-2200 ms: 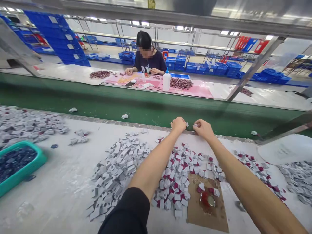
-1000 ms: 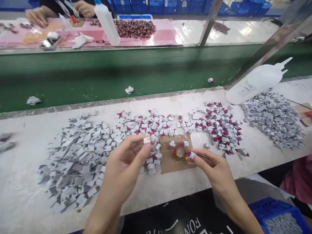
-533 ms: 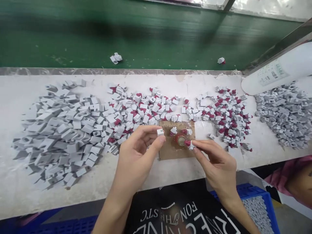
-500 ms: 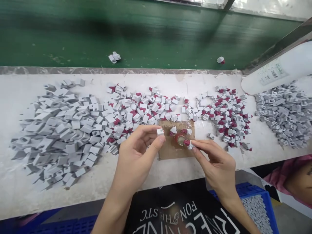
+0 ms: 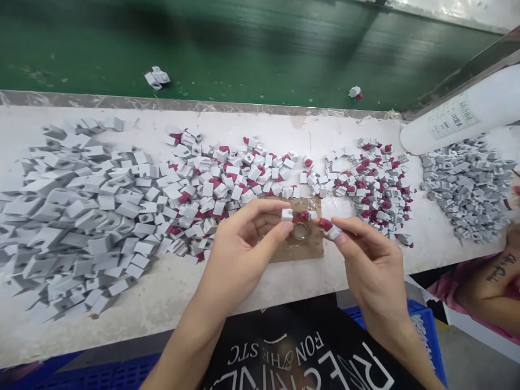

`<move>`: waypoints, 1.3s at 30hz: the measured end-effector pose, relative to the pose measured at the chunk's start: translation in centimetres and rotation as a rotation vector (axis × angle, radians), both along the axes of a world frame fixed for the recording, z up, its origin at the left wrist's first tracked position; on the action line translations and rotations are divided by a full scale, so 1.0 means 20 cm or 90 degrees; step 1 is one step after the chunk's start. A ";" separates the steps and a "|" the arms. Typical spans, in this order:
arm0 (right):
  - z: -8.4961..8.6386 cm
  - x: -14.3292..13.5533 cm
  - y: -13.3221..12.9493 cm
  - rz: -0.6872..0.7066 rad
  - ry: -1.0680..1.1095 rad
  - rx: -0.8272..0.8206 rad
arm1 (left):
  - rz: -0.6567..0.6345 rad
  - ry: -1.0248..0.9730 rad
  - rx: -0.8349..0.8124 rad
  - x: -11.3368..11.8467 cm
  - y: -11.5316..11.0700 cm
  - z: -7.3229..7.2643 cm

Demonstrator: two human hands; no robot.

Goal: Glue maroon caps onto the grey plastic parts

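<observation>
You appear to be at the step of bringing 2 small parts toward each other, held apart over the cardboard [image 5: 312, 253] on the desk [image 5: 268, 281]. The grip of your left hand [image 5: 246, 241] is pinched on a white block [image 5: 286, 214], thumb below and fingertip above. The grip of your right hand [image 5: 371, 254] is pinched on a red-and-white piece [image 5: 330, 228], its dark red end tilted up toward your left hand. If you join them, that move would call for turning the 2 parts to line up, with light, steady fingertips; a slip could drop either onto the small round thing [image 5: 299, 231] between your hands, whose nature you cannot make out from here.

The white block is pale and square-edged, with a notch on its side; your fingers hide the rest. The red-and-white piece has a rough, lumpy dark red end set against a smooth pale body. Beyond the round thing, another red-and-white part [image 5: 307, 215] lies on the cardboard. To your left spreads a heap of plain grey-white blocks [image 5: 89, 216]; behind the cardboard lies a mixed red-and-white pile [image 5: 227, 173].
</observation>
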State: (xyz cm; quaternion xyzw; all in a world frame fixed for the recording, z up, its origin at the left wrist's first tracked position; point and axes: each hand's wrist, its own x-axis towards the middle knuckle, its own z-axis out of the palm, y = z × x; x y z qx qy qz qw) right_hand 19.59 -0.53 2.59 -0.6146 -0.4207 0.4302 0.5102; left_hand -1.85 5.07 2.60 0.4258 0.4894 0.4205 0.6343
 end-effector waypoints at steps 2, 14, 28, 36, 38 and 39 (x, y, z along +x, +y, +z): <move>0.01 0.00 0.04 -0.007 0.095 -0.013 | -0.039 -0.044 -0.013 0.04 0.02 0.00; 0.03 -0.02 0.16 0.026 0.075 0.007 | -0.055 -0.104 -0.047 0.11 0.08 0.01; 0.05 -0.03 0.18 0.074 0.015 0.022 | -0.106 -0.114 -0.050 0.08 0.14 -0.01; 0.07 0.01 0.23 0.145 0.019 0.003 | -0.151 -0.112 -0.018 0.03 0.18 0.00; 0.09 0.00 0.25 0.157 -0.008 0.034 | -0.158 -0.093 0.014 0.01 0.20 0.02; 0.11 -0.01 0.26 0.158 -0.019 0.054 | -0.159 -0.077 0.034 0.00 0.21 0.03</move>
